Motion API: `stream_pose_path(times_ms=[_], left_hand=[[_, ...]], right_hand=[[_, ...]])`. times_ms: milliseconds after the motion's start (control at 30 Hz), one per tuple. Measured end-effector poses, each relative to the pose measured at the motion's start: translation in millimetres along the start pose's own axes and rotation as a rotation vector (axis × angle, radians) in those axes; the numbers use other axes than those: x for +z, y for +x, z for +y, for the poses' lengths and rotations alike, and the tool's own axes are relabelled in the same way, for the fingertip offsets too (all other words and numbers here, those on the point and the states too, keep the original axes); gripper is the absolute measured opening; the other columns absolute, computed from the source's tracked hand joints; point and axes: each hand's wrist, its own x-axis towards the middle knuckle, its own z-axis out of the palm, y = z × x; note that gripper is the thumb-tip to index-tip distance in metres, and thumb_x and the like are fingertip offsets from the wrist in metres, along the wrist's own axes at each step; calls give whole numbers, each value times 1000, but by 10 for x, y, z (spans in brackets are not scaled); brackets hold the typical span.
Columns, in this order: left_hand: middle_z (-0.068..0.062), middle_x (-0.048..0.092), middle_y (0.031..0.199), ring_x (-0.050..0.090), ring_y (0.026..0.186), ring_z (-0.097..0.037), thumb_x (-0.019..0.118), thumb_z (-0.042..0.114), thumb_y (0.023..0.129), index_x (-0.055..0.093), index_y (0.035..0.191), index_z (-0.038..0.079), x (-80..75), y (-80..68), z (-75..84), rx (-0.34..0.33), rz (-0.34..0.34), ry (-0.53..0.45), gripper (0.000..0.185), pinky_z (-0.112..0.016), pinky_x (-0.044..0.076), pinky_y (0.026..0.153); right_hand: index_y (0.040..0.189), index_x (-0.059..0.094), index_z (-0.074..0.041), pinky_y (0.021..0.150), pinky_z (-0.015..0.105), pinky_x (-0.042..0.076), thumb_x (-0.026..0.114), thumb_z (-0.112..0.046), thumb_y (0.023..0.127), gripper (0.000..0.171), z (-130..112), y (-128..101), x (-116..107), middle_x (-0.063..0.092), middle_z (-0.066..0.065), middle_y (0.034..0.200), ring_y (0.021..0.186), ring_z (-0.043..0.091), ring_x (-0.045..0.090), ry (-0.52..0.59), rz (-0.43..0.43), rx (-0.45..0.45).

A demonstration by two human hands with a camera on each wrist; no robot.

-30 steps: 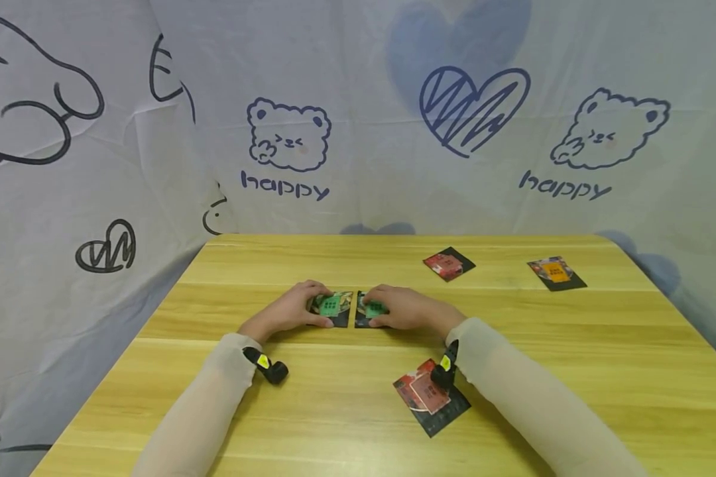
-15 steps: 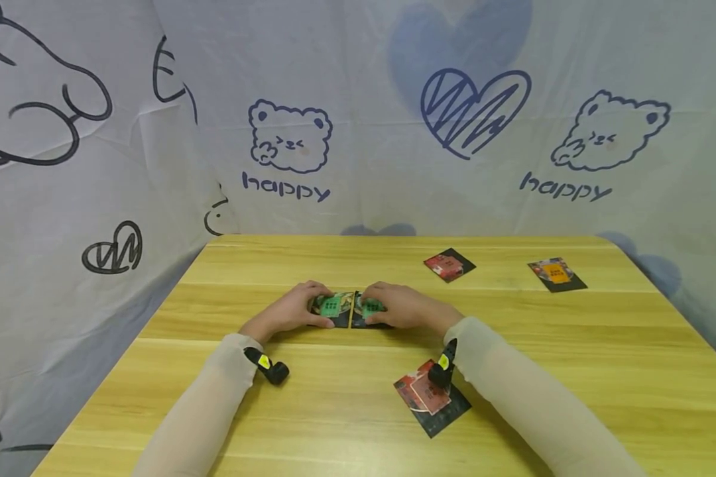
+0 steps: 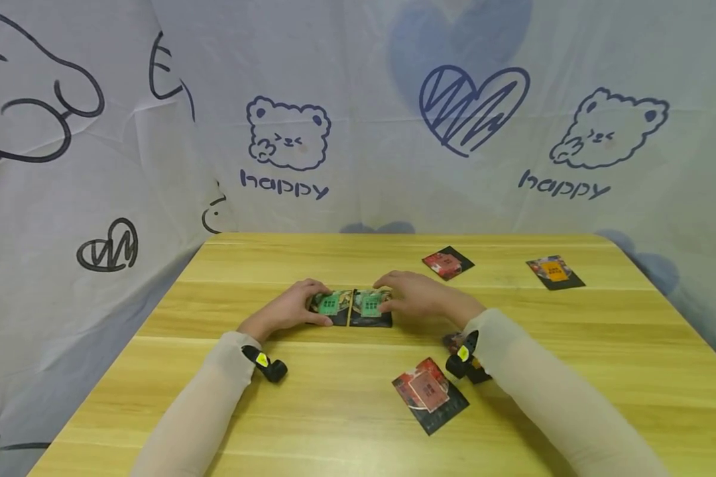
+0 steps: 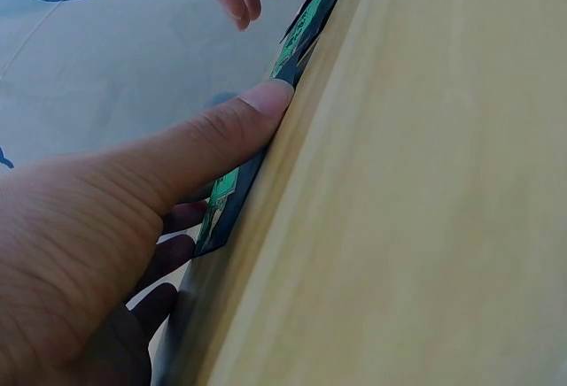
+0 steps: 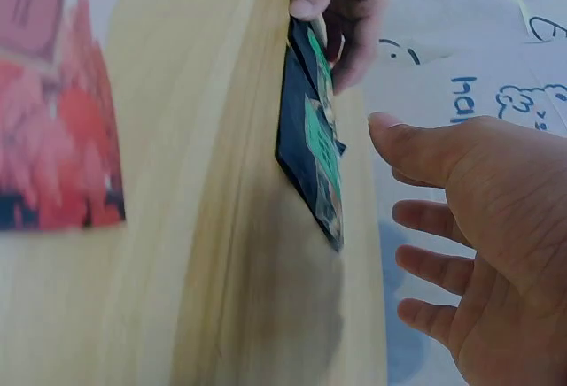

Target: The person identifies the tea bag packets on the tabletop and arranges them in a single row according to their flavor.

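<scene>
Two dark cards with green labels lie side by side mid-table. My left hand [image 3: 316, 309] holds the left green card [image 3: 329, 305] across its edges, the thumb [image 4: 221, 134] pressed along its near edge and the fingers curled at the far side. Just right of the right green card [image 3: 370, 306], my right hand [image 3: 396, 296] hovers without touching it. In the right wrist view that hand [image 5: 461, 227] is spread open beside the right green card [image 5: 321, 151], with the left hand [image 5: 341, 5] beyond it.
A red-labelled card [image 3: 429, 394] lies near the front. Another card [image 3: 461, 343] lies partly hidden under my right wrist. At the back right of the wooden table [image 3: 573, 344] are a red card [image 3: 447, 263] and an orange card [image 3: 555, 272]. Printed cloth walls the table in.
My right hand has let go of the right green card and drawn back to the right, opening. The two green cards now lie edge to edge. The left hand has stayed put.
</scene>
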Motion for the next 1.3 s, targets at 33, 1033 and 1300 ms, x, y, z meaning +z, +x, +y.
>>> stream_pose_path(times_ms=[33, 1033, 1300], left_hand=[[-13, 41, 147, 37, 135, -34, 79, 49, 79, 55, 139, 15, 0, -1, -1, -2, -2, -2, 73, -52, 35, 107], [-13, 40, 148, 35, 136, -34, 79, 49, 79, 55, 139, 15, -21, -7, 7, -6, -10, -17, 73, -53, 35, 107], [-13, 40, 147, 36, 135, -35, 79, 50, 79, 55, 140, 14, -14, -14, 14, 3, -7, -5, 74, -53, 35, 106]], right_hand=[[143, 50, -9, 107, 49, 36, 60, -35, 98, 53, 20, -15, -6, 45, 13, 146, 132, 32, 44, -1, 4, -5], [142, 51, -19, 105, 49, 38, 72, -44, 88, 63, 86, -774, 61, 47, 2, 143, 132, 26, 43, 93, -54, -97], [142, 51, -25, 106, 47, 37, 72, -50, 85, 66, 63, -952, 169, 45, -5, 143, 132, 21, 41, 166, -90, -136]])
